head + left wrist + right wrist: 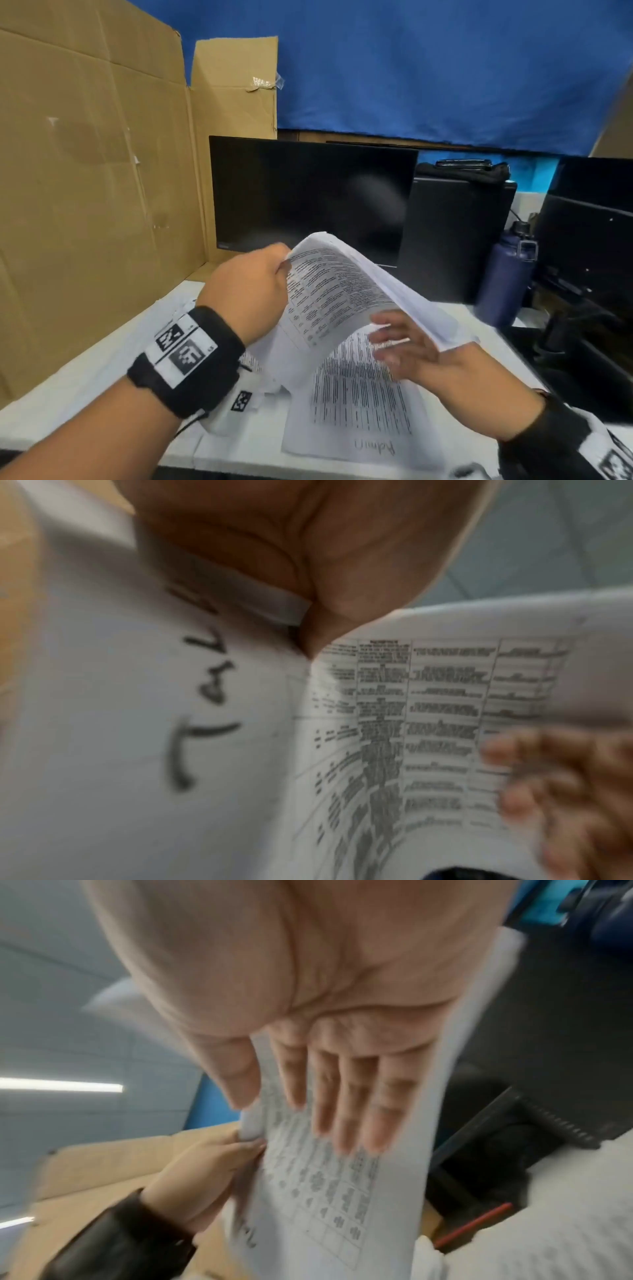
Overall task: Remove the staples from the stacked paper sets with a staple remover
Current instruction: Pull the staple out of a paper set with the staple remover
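White paper set (342,287) is hanging lifted above the tabletop (85,377), its long axis slanting from the far-left corner down toward the near right, printed tables facing the person. Left hand (250,291) is pinching that raised corner. Right hand (407,349) is lying spread under the sheets, fingers (346,1096) straight against the print. More printed pages (356,404) are lying flat beneath. A dark monitor (308,195), cardboard (96,171) and a bottle (507,274) are standing behind.
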A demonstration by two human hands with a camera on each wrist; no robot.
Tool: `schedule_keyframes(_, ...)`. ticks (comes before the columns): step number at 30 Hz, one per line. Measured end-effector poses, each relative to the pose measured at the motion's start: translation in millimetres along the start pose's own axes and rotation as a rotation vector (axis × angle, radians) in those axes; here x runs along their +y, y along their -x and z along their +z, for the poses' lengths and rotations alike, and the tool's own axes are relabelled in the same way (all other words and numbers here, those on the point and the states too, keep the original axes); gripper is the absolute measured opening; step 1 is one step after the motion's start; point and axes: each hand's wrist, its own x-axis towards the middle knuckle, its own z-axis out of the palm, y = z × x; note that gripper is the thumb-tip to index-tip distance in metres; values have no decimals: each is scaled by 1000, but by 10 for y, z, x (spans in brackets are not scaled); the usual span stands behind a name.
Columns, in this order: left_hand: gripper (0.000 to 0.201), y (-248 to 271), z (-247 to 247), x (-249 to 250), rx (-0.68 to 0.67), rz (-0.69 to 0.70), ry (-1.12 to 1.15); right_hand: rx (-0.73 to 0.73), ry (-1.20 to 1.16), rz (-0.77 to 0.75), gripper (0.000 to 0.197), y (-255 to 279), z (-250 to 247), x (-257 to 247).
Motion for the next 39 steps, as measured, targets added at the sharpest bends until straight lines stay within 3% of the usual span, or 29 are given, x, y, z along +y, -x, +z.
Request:
schedule_keyframes(1,23,-43,-100,86,19,51,-139,61,15,-96,36,-30,-63,-59)
schedule_keyframes(4,21,-114,-304,329,108,214,-484,349,459,-341,42,-82,-18,-175)
schedule_keyframes(6,29,-84,-377,476,88,355,-587,563,832,-343,61,-169,-33,-236)
schedule_keyframes(8,31,-57,-358,590,99,517,-624,604,1010,-165,67,-280,4,-325)
schedule_keyframes(10,31,-2,-313,707,192,639,-666,528,1009,-75,37,-354,65,-354)
schedule_keyframes(12,36,4,-252,764,304,643,-641,503,902,-47,7,-381,54,-287)
schedule_keyframes(14,43,-56,-270,761,425,512,-575,535,749,-6,12,-394,-28,-203)
schedule_keyframes(16,96,-105,-334,667,398,236,-383,549,556,77,16,-376,-117,-138)
schedule_keyframes(18,126,-94,-328,505,326,-20,15,557,366,134,12,-356,-204,-77)
schedule_keyframes(20,134,-18,-186,309,195,-211,445,588,217,159,9,-330,-266,-33)
schedule_keyframes(22,125,99,30,203,57,-359,729,570,56,164,15,-302,-294,2)
schedule_keyframes(23,110,148,152,156,-14,-400,837,545,-17,160,19,-292,-296,17)
schedule_keyframes(26,33,205,439,64,-121,-420,1025,492,-83,148,23,-277,-244,44)
schedule_keyframes(27,24,231,490,77,-117,-442,1050,487,-62,139,25,-275,-211,66)
schedule_keyframes(29,23,285,555,134,-60,-460,1043,495,23,110,29,-270,-133,116)
schedule_keyframes(35,20,455,617,327,191,-250,823,543,209,-69,32,-196,135,244)
schedule_keyframes(39,17,552,793,288,153,-321,873,522,208,-5,36,-141,233,414)
